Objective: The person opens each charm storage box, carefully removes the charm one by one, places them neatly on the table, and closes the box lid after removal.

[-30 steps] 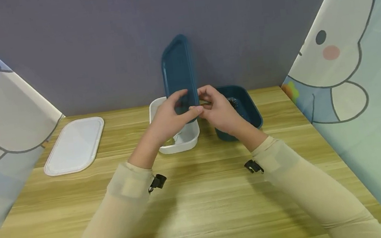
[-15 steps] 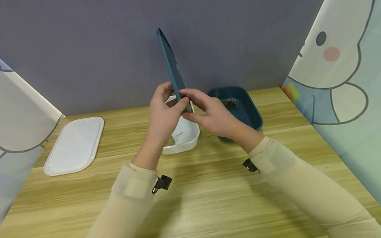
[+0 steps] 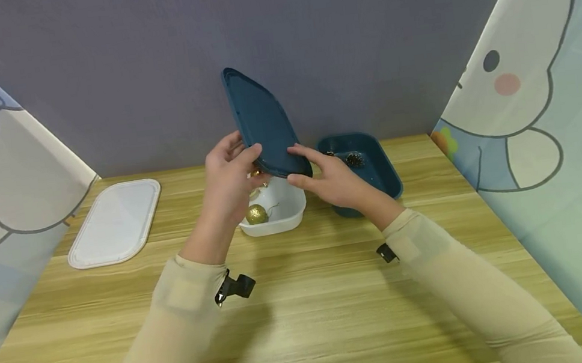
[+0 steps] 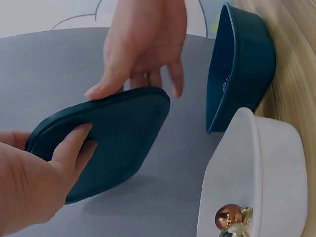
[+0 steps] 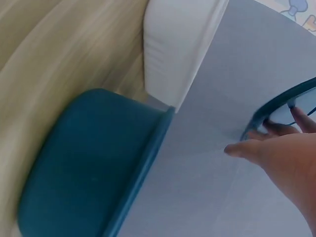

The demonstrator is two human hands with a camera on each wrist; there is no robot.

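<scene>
A dark blue rectangular lid (image 3: 264, 121) is held up, tilted, above a white bin (image 3: 275, 227). My left hand (image 3: 225, 174) grips its left edge, thumb on one face and fingers behind. At the lid's lower right corner, my right hand (image 3: 337, 179) holds the rim between thumb and fingers; the left wrist view shows that thumb lying along the edge of the lid (image 4: 118, 133). Inside the white bin are a gold glitter ball (image 3: 256, 214) and a shiny copper ball (image 4: 228, 217), partly hidden by my left hand in the head view.
To the right of the white bin stands a dark blue bin (image 3: 376, 165) with a pine cone (image 3: 355, 159) in it. A white lid (image 3: 115, 223) lies flat on the wooden table (image 3: 308, 318) at left. A grey panel (image 3: 147, 72) rises behind, with printed panels at both sides.
The blue lid has turned from nearly edge-on to showing its broad face, and tilted to the left. My left hand has shifted left, uncovering the gold ball.
</scene>
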